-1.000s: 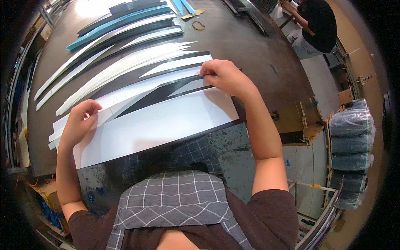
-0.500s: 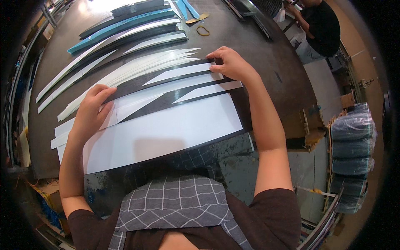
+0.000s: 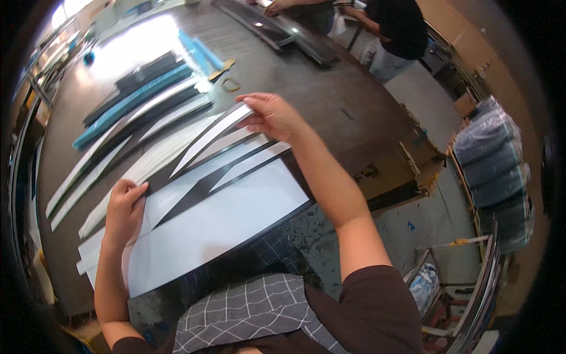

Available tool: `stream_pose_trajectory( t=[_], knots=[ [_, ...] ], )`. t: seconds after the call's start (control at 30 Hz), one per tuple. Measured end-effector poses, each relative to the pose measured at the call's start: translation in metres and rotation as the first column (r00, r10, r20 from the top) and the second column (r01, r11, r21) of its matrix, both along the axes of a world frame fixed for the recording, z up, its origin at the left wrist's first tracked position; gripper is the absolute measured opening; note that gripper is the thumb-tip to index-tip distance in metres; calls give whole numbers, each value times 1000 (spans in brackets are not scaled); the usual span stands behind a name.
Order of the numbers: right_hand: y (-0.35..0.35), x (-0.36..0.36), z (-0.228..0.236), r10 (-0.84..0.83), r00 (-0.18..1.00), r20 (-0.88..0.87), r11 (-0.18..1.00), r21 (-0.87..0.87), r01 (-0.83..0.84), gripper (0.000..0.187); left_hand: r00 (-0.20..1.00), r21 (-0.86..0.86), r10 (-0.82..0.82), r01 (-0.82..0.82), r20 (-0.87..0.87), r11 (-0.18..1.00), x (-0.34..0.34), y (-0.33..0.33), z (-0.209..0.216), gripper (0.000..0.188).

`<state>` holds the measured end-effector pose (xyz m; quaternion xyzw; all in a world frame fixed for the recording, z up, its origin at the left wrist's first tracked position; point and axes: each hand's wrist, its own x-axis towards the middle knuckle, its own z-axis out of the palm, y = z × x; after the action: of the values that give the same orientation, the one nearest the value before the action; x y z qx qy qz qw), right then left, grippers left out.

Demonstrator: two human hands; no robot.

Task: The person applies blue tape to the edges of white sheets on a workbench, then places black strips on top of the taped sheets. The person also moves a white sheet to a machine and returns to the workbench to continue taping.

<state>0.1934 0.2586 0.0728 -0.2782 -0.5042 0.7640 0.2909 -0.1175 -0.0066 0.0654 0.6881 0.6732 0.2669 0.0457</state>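
My right hand [image 3: 268, 115] pinches the right end of a thin black strip with a tapered white area [image 3: 213, 134], and that end is raised off the pile and bent. At the strip's dark left end, my left hand [image 3: 126, 207] has its thumb and fingers closed on it. Beneath lie overlapping flat pieces: a large white sheet [image 3: 218, 236] and a black-and-white sheet with a pointed pattern [image 3: 259, 158]. Just beyond my left hand rests a stack of pale tapered strips [image 3: 150, 159].
Farther back on the dark table [image 3: 318, 121] are blue strips [image 3: 135, 106], a rubber band [image 3: 230, 85] and long dark panels [image 3: 277, 32]. A co-worker [image 3: 396, 29] stands at the far right. Wrapped rolls [image 3: 492, 171] stand right of the table.
The strip's right end has been lifted from the pile and now curves upward in my right hand. My left hand stays at its left end. The view has turned to the right.
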Motion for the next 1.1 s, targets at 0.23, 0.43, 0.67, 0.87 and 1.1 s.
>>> stream_pose_trajectory(
  t=[0.23, 0.43, 0.67, 0.87, 1.1],
  knots=[
    [4, -9, -11, -129, 991, 42, 988, -78, 131, 25, 998, -5, 13, -13, 67, 1000, 4, 3, 1, 29],
    [29, -13, -18, -321, 886, 336, 878, 457, 144, 32, 995, -19, 13, -11, 95, 1000, 2, 6, -2, 29],
    [32, -15, -9, -471, 842, 264, 621, 777, 104, 37, 997, -18, 39, -38, 69, 999, 2, 0, 0, 30],
    [7, -17, 24, -52, 989, 138, 982, 185, 26, 33, 997, -14, 50, -49, 58, 999, 5, 0, 1, 27],
    [-44, -39, 76, -157, 981, 114, 706, 708, 31, 36, 987, 67, 114, -123, 114, 990, 7, 3, 6, 67]
  ],
)
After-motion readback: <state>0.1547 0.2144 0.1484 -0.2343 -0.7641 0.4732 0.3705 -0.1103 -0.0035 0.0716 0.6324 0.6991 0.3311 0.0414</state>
